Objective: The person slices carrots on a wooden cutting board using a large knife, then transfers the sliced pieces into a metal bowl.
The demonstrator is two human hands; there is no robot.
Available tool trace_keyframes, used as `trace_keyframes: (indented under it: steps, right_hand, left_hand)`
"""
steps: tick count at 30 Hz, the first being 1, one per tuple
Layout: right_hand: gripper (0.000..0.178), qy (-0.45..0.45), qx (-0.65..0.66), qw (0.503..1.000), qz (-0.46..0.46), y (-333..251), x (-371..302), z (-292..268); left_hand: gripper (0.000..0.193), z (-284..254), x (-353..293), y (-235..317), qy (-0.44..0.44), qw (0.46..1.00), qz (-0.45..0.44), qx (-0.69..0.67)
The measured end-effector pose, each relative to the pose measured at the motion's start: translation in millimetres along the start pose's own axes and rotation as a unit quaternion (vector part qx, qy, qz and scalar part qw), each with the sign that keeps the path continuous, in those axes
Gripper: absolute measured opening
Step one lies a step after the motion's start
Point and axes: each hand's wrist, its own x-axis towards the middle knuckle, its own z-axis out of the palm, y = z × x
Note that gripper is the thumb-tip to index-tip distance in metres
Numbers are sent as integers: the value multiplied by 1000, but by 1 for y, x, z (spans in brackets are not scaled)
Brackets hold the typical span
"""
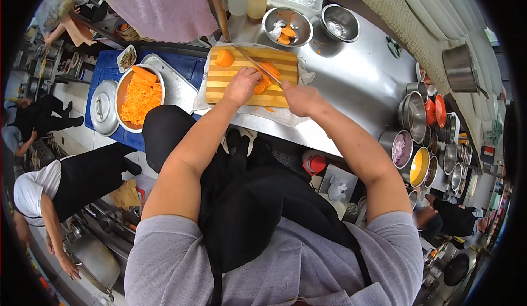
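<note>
My right hand [303,98] grips a kitchen knife [253,63], whose blade slants up and left across the striped wooden cutting board [217,83]. Sliced carrot [269,74] lies under and beside the blade. My left hand [243,85] is closed, its curled fingertips pressed on the carrot slices just left of the knife; the fingertips are partly hidden. At the board's far left corner rests a thick carrot chunk [224,58]. A white cloth [285,116] is spread beneath the board, with a few orange scraps at its near edge.
To the left, a large bowl of shredded carrot [140,100] sits on a blue surface beside a metal lid [104,108] and a tray [170,86]. Steel bowls [287,27] stand behind the board. Several pots [395,147] crowd the right. A co-worker [66,185] bends at lower left.
</note>
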Motion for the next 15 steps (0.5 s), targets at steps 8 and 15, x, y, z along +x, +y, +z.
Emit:
trace_keyframes:
  steps: [8,15]
  right_hand:
    - [36,14,23,1000,6,5,3,45]
    - [35,-33,28,999,-12,-12,2,-7]
  left_hand:
    - [13,0,-3,2,14,1000,8,-10]
    - [14,-2,-13,-6,-15,1000,-3,12]
